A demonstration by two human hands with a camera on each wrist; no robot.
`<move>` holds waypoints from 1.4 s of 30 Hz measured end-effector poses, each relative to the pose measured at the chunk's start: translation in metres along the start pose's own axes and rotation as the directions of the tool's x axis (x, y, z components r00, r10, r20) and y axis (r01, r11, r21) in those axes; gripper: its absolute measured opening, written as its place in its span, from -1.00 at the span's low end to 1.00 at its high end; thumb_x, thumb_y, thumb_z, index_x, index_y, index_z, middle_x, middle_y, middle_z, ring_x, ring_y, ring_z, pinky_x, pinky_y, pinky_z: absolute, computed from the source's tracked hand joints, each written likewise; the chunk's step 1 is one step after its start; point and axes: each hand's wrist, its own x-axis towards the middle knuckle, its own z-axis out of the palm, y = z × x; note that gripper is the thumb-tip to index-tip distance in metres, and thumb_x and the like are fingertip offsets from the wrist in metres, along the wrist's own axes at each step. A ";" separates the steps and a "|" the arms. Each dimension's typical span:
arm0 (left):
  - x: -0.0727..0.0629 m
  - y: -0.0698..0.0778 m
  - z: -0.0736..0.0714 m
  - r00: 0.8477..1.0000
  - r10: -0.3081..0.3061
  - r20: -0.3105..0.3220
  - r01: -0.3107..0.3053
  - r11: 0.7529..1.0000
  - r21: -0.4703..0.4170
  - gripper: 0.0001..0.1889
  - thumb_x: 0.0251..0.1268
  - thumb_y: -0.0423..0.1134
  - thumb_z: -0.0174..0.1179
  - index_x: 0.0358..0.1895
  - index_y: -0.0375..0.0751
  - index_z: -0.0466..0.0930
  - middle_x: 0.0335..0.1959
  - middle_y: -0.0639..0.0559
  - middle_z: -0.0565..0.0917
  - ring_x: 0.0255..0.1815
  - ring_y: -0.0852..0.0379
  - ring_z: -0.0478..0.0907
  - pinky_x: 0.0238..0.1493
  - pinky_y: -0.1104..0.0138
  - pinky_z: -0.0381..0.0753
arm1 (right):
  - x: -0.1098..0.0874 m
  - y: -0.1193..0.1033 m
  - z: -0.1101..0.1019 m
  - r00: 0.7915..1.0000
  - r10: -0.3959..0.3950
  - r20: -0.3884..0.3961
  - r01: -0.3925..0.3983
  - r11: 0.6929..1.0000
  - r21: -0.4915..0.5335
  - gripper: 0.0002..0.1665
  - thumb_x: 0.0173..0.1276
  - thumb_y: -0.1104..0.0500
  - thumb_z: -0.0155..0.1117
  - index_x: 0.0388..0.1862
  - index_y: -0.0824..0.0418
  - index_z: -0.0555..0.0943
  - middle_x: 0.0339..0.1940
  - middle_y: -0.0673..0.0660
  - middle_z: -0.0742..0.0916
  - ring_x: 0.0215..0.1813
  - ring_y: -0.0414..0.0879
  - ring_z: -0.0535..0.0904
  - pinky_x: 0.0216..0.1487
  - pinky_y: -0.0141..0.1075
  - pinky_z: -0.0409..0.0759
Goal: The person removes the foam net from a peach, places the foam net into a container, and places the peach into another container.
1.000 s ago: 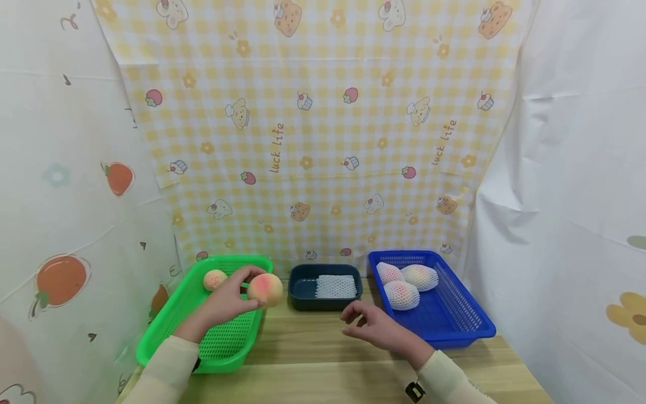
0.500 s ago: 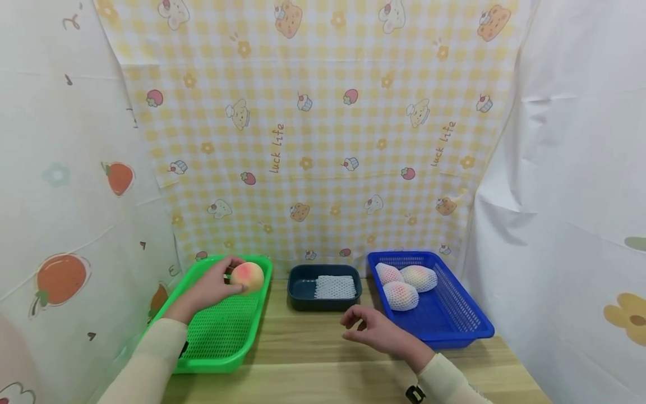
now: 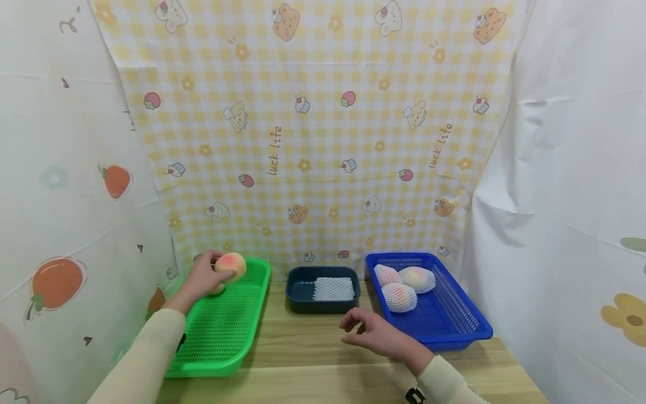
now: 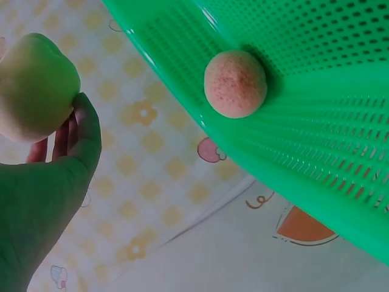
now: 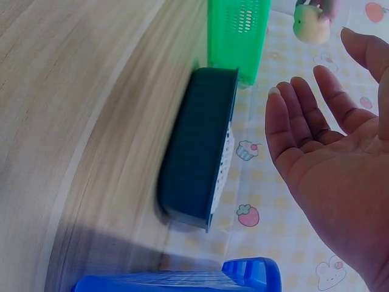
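The left hand (image 3: 203,277) holds a peach (image 3: 232,267) between thumb and fingers, raised at the far end of the green basket (image 3: 222,328). The peach sits on the inner side of that hand, toward the right; it is round, with no long axis to speak of. A second peach (image 4: 236,84) lies in the basket; from the head view it is mostly hidden behind the left hand and the held peach. Whether the held peach hangs inside the far rim or just beyond it is hard to judge from these angles.

The right hand (image 3: 377,336) holds nothing, its fingers loosely bent over the counter (image 3: 298,356), well apart from the peach. It is much the nearer hand to the dark box (image 3: 323,307), where a white foam net (image 3: 334,289) lies in the right part. That box stands between the peach and the blue basket (image 3: 431,322), which carries three netted fruits (image 3: 400,297) toward its far left.
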 end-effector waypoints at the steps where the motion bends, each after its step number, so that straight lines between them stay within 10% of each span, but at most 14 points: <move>1: 0.002 -0.001 0.000 1.000 -0.010 -0.008 0.010 1.000 0.011 -0.27 0.49 -0.05 0.46 0.43 -0.49 0.36 0.30 -0.46 0.53 0.21 -0.32 0.60 0.10 -0.03 0.68 | 0.000 0.000 0.000 1.000 0.000 0.001 0.000 1.000 0.000 -0.77 0.62 -0.02 0.46 0.14 -0.03 0.70 0.11 -0.04 0.74 0.16 -0.02 0.67 0.11 -0.25 0.66; 26: 0.047 -0.013 -0.012 0.987 -0.137 -0.079 0.141 0.989 0.045 -0.19 0.56 0.13 0.34 0.46 -0.52 0.30 0.31 -0.47 0.52 0.21 -0.34 0.55 0.18 -0.15 0.59 | -0.003 0.002 0.001 0.999 -0.033 0.008 0.033 0.999 -0.011 -0.77 0.63 -0.01 0.44 0.14 -0.01 0.70 0.11 -0.02 0.74 0.14 -0.09 0.68 0.09 -0.26 0.68; 42: 0.049 -0.044 0.009 0.989 -0.117 -0.088 0.129 0.982 0.141 -0.27 0.53 0.08 0.37 0.40 -0.51 0.43 0.27 -0.54 0.54 0.19 -0.43 0.55 0.19 -0.23 0.56 | -0.005 0.002 0.001 1.000 -0.015 0.004 0.015 1.000 -0.018 -0.76 0.62 0.05 0.45 0.15 0.04 0.70 0.08 -0.04 0.73 0.16 -0.01 0.66 0.09 -0.24 0.65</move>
